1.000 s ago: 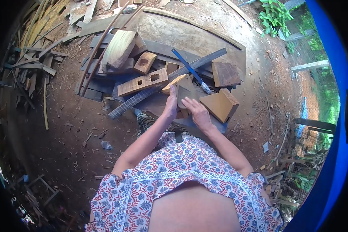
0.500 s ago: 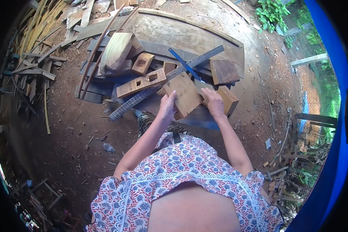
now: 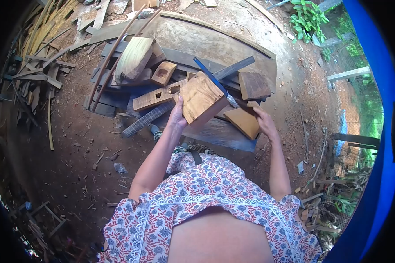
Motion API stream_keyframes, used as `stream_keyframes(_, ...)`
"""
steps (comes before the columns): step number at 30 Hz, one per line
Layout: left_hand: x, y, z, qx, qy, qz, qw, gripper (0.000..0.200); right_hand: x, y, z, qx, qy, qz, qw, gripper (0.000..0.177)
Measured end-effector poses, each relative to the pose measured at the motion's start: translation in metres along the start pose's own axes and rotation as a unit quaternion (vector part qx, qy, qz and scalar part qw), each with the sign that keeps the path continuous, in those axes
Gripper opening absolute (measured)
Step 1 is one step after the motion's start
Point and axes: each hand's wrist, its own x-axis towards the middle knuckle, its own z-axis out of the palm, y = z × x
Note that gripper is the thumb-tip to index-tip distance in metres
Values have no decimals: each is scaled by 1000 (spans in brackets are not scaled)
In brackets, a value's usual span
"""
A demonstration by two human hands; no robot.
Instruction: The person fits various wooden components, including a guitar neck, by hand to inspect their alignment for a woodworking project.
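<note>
My left hand (image 3: 177,115) grips the left edge of a thick, light-brown wooden block (image 3: 201,95), raised and tilted above the work surface. My right hand (image 3: 265,122) is closed at the right edge of another wooden block (image 3: 241,122), which lies slanted; the fingertips are partly hard to make out. Between the hands, a slim blue-handled tool (image 3: 213,78) with a whitish end slants along the held block's far right edge. Behind the held block runs a long dark bar (image 3: 148,119). A piece with two square holes (image 3: 147,100) lies to the left.
A dark block (image 3: 254,85) sits beyond my right hand. A large pale chunk (image 3: 134,59) and a hollowed block (image 3: 164,72) lie at the left back. Long sticks (image 3: 114,61) edge the boards. Scrap wood (image 3: 39,74) is heaped at the left; a blue sheet (image 3: 377,184) hangs right.
The left-hand block has turned to show a different face and moved slightly left. My right hand has moved right, from beside that block to the other block, which now lies at a different slant.
</note>
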Motion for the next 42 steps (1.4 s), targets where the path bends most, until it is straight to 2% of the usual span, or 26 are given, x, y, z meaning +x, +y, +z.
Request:
stream_keyframes(2,8,-2,-11,-16,-20,-36,999,52,14,-49,-9,124,101,-30,987,41)
stream_keyframes(4,10,-5,-9,-59,-116,-105,986,53,38,-70,12,183,139,-169,958,46)
stream_keyframes(5,10,-7,-7,-53,-118,-109,986,53,47,-68,16,185,146,-167,957,46)
stream_keyframes(7,7,-13,-7,-105,-151,-186,965,50,58,-55,27,21,137,-259,956,52)
stream_keyframes(8,4,-17,-9,-106,-152,-188,965,50,53,-44,25,19,136,-257,956,52)
stream_keyframes(10,1,-17,-12,-154,-180,-236,942,50,46,-28,9,14,158,-94,983,52)
stream_keyframes(12,0,-18,-17,-170,-158,-243,942,48,42,-45,5,45,174,-102,978,50)
stream_keyframes(15,-3,-20,-22,-176,-179,-292,923,48,39,-82,19,-104,185,-348,913,48)
stream_keyframes(16,-6,-19,-18,-162,-157,-293,929,46,47,-67,24,-105,188,-347,913,48)
stream_keyframes(18,-12,-20,-13,-148,-139,-292,935,44,67,-27,30,-84,143,-148,975,47)
stream_keyframes(19,-16,-20,-13,-153,-127,-287,937,44,70,-24,24,-71,159,-126,977,48)
stream_keyframes(20,-17,-17,-12,-159,-116,-281,939,44,71,-24,25,-71,158,-131,976,48)
stream_keyframes(22,-14,-14,-13,-163,-129,-285,936,44,50,-66,15,64,193,-148,968,46)
stream_keyframes(24,-20,-17,-14,-167,-137,-300,929,45,43,-88,21,55,189,-177,964,45)
stream_keyframes(26,-24,-14,0,-154,-148,-295,931,46,57,-80,28,-14,174,-268,947,44)
stream_keyframes(27,-22,-18,-4,-153,-150,-296,931,46,63,-60,27,-85,143,-168,972,43)
stream_keyframes(28,-16,-19,-9,-179,-163,-295,925,47,58,-61,18,-87,145,-172,971,43)
stream_keyframes(30,-4,-14,-12,-208,-180,-282,919,48,43,-73,4,35,162,-30,986,44)
stream_keyframes(31,-1,-14,-14,-189,-164,-258,933,49,25,-91,-2,79,174,-90,977,44)
stream_keyframes(32,-3,-16,-19,-169,-142,-237,946,49,9,-93,6,82,164,-86,979,44)
stream_keyframes(34,-2,-15,-16,-167,-170,-219,946,49,-14,-94,11,-3,150,-245,958,39)
stream_keyframes(35,-3,-15,-6,-93,-113,-161,976,49,-25,-81,17,-6,152,-246,957,39)
stream_keyframes(37,-1,-14,4,0,-59,-88,994,46,-35,-47,23,-61,118,-87,987,39)
stream_keyframes(38,2,-16,6,-4,-60,-84,995,46,-35,-38,19,-64,117,-91,987,39)
stream_keyframes(40,4,-19,12,41,3,-53,998,44,-37,-53,9,-2,223,-38,974,40)
stream_keyframes(42,1,-25,19,80,16,-47,996,44,-36,-72,14,18,237,-40,971,39)
